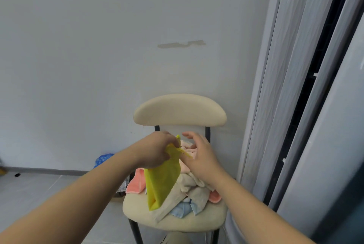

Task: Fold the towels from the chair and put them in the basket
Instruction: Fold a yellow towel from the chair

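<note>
A yellow towel [162, 180] hangs down over the chair, gripped at its top edge by my left hand [157, 150]. My right hand [202, 157] hovers just right of that edge with its fingers relaxed and spread, holding nothing. Below them lies a heap of towels [195, 192] on the cream seat of the chair [177, 222]: beige, pink and light blue ones. No basket is in view.
The chair stands against a pale wall, its cream backrest [180, 110] behind my hands. Grey curtains [307, 105] hang close on the right. A blue bag [103, 159] sits on the grey floor to the left of the chair.
</note>
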{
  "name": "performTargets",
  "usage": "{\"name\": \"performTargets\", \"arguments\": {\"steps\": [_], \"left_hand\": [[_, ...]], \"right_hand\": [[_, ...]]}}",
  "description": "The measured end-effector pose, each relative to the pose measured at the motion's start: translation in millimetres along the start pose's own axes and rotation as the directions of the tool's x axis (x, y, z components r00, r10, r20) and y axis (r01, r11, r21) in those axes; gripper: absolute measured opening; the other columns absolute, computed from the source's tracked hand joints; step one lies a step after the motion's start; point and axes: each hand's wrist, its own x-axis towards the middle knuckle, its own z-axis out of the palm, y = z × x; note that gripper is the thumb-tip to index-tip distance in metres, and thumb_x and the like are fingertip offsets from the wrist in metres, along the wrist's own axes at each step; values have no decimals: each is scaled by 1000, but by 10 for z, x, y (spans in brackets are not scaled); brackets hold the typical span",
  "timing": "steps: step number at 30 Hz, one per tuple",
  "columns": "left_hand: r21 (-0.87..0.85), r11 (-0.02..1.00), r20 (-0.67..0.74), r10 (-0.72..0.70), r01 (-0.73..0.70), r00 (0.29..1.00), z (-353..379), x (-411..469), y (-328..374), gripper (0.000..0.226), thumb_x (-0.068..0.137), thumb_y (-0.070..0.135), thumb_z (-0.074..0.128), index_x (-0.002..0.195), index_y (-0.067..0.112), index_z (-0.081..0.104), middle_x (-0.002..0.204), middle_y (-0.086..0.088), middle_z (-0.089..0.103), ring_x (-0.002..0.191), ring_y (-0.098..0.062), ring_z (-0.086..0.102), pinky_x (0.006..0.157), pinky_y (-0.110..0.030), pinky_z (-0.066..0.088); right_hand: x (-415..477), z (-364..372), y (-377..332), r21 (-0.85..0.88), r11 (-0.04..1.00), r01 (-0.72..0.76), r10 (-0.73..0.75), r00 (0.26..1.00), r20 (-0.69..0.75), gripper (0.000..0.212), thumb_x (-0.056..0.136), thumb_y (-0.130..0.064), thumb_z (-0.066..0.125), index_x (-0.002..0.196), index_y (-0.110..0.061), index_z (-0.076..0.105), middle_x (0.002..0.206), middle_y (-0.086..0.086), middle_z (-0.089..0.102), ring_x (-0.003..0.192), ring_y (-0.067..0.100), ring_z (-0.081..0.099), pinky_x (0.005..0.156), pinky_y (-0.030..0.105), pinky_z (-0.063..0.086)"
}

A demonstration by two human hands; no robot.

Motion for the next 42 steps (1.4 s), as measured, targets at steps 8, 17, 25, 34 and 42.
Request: {"name": "performTargets", "arguments": {"steps": [8, 17, 25, 34, 42], "left_hand": [[20, 997, -53, 71, -70, 996, -29, 8, -49, 44, 87, 19, 72, 129, 30, 63, 127, 5, 56, 117, -16, 53, 94, -27, 42], [17, 992, -33, 129, -128, 991, -60, -16, -64, 45, 83, 13, 74, 124, 29, 64, 124, 7, 54, 111, -15, 54, 94, -33, 46], [67, 995, -70, 79, -74, 994, 9, -39, -303, 28, 93, 19, 65, 120, 21, 68, 118, 1, 65, 108, -19, 57, 88, -28, 43], [-333, 943, -308, -93, -16, 947, 67, -75, -480, 9, 90, 32, 75, 93, 25, 70, 77, 18, 64, 77, 4, 58, 66, -14, 41], [-499, 867, -216, -137, 12, 967, 10, -103, -567, 35, 83, 23, 84, 114, 30, 69, 90, 14, 74, 87, -3, 68, 87, -33, 56]], "right_hand": [[59, -40, -12, -324, 939, 118, -119, 993, 17, 34, 79, -44, 76, 109, -38, 63, 140, -13, 43, 132, 14, 34, 109, 41, 35], [267, -257, -100, -377, 884, 277, -224, 958, 178, 21, 86, -43, 71, 82, -24, 79, 94, -8, 69, 100, 15, 54, 89, 38, 44], [305, -443, -179, -249, 948, 196, -150, 970, 194, 24, 85, -43, 77, 72, -23, 74, 74, -6, 62, 73, 7, 56, 64, 24, 38], [311, -516, -101, 161, 987, -15, 5, 998, 62, 16, 85, -16, 81, 87, -22, 67, 74, -6, 65, 63, 8, 58, 60, 24, 47], [383, -562, -28, 197, 978, -72, 39, 986, 165, 28, 86, -21, 81, 112, -23, 72, 84, -3, 69, 72, 8, 62, 64, 22, 50]]}}
